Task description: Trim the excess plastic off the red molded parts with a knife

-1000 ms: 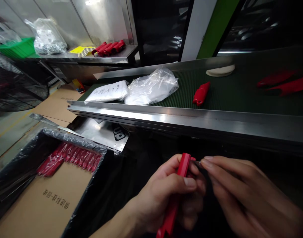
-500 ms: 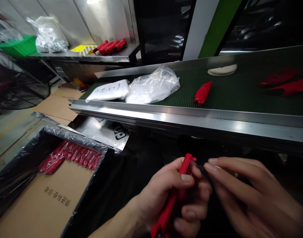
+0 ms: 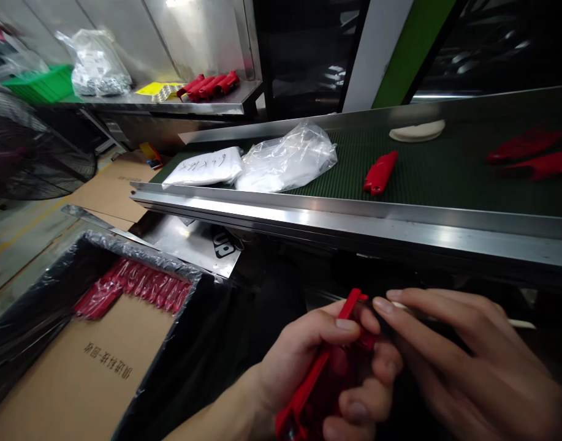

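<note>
My left hand (image 3: 303,349) is shut around a long red plastic part (image 3: 352,306), whose lower end reaches the bottom of the view. My right hand (image 3: 450,337) sits against the top of that part, with its fingers closed on a thin pale stick (image 3: 520,323). The stick runs out to the right, and its middle is hidden behind my fingers. Much of the red part is covered by my left fingers.
A green conveyor belt (image 3: 428,165) with a steel rail (image 3: 354,220) runs ahead, carrying plastic bags, red parts and a pale curved piece. At the left stands a black-lined box (image 3: 46,306) with rows of red parts. Behind are a steel shelf and a fan.
The red part now leans further right at the top, and both hands have shifted slightly. The pale stick now shows to the right of my right hand. The view has moved slightly.
</note>
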The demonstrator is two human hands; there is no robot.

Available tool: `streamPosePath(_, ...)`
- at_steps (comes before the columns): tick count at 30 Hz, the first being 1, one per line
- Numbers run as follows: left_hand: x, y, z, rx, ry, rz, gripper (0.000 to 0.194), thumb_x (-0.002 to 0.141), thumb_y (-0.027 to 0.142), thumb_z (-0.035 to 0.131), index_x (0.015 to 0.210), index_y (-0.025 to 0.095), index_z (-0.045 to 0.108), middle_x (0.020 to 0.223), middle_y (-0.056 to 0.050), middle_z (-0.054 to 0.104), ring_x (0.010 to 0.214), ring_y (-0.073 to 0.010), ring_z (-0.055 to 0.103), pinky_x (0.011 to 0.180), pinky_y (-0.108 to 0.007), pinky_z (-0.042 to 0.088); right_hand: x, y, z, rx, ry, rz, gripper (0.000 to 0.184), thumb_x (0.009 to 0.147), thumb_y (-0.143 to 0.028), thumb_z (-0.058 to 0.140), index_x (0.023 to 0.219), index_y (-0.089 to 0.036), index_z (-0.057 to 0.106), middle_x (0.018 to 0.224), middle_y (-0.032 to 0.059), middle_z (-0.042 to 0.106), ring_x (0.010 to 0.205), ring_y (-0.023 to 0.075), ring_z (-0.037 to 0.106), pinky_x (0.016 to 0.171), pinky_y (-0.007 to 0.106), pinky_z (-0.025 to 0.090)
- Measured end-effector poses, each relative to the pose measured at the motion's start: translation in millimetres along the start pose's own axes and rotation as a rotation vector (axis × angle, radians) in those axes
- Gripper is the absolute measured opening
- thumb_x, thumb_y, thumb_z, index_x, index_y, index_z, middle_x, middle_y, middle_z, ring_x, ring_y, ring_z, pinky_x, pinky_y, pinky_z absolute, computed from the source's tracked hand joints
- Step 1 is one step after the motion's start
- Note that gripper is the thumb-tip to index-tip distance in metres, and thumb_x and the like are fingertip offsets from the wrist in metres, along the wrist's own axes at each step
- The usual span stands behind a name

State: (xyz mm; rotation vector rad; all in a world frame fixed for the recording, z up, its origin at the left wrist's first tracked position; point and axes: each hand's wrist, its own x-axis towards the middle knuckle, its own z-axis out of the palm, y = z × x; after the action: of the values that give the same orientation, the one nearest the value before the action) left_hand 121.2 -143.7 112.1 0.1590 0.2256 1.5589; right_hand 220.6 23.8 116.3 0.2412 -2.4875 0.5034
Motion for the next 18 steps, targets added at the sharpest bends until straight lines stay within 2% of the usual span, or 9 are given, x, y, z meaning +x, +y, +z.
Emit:
streamPosePath(3, -0.2, 0.2, -1.2, 0.027, -0.014, -0.03, 0.035, 0.082, 0.049, 0.045, 0.088, 0.016, 0.054, 0.053, 0.001, 0.038, 0.039, -0.0099, 0.034, 0.034, -0.016, 0.034, -1.3, 5.4, -0.1, -0.016, -0.021, -0.02, 0.06, 0.091, -0.007, 0.055, 0.145, -0.03, 0.043, 0.117, 0.0095, 0.057, 0.106, 0.0252, 0.054, 0.087, 0.043, 0.042)
streamPosePath(7, -1.4, 0.8, 1.4, 0.025, 0.011, -0.037, 0.034, 0.083, 0.049, 0.044, 0.089, 0.017, 0.053, 0.053, 0.001, 0.038, 0.039, -0.01, 0.032, 0.033, -0.016, 0.03, -1.8, 15.5, -3.1, -0.044, -0.079, -0.155, 0.061, 0.089, -0.006, 0.056, 0.146, -0.023, 0.041, 0.123, 0.0119, 0.054, 0.108, 0.0259, 0.053, 0.087, 0.041, 0.041)
streamPosePath(12, -2.6, -0.9, 4.0, -0.019, 0.03, -0.06, 0.035, 0.084, 0.05, 0.043, 0.089, 0.017, 0.053, 0.053, 0.002, 0.037, 0.038, -0.0094, 0.029, 0.034, -0.017, 0.025, -4.1, 16.7, -2.9, -0.061, -0.065, -0.123, 0.064, 0.088, -0.004, 0.054, 0.148, -0.022, 0.039, 0.122, 0.0131, 0.055, 0.107, 0.0274, 0.053, 0.087, 0.043, 0.041)
streamPosePath(15, -1.9, -3.4, 3.5, -0.038, 0.041, -0.057, 0.036, 0.085, 0.052, 0.043, 0.089, 0.018, 0.053, 0.053, 0.002, 0.037, 0.037, -0.0099, 0.028, 0.033, -0.019, 0.023, -8.7, 13.3, -0.6, -0.114, -0.071, -0.17, 0.062, 0.088, -0.006, 0.053, 0.147, -0.021, 0.04, 0.121, 0.0143, 0.056, 0.107, 0.0305, 0.052, 0.087, 0.046, 0.038)
streamPosePath(16, -1.7, -4.4, 2.6, -0.037, 0.045, -0.052, 0.036, 0.085, 0.052, 0.043, 0.088, 0.018, 0.054, 0.054, 0.002, 0.037, 0.037, -0.0102, 0.028, 0.033, -0.019, 0.023, -10.1, 12.8, -0.8, -0.123, -0.068, -0.156, 0.062, 0.088, -0.007, 0.052, 0.147, -0.023, 0.04, 0.122, 0.014, 0.056, 0.107, 0.0312, 0.052, 0.088, 0.047, 0.037)
streamPosePath(18, -1.6, -6.6, -0.6, -0.04, 0.061, -0.039, 0.037, 0.084, 0.053, 0.044, 0.088, 0.018, 0.056, 0.056, 0.002, 0.036, 0.039, -0.0103, 0.028, 0.033, -0.019, 0.024, -11.8, 14.5, -3.3, -0.083, -0.038, -0.011, 0.064, 0.088, -0.008, 0.053, 0.146, -0.032, 0.041, 0.122, 0.0105, 0.056, 0.107, 0.0302, 0.053, 0.089, 0.048, 0.037)
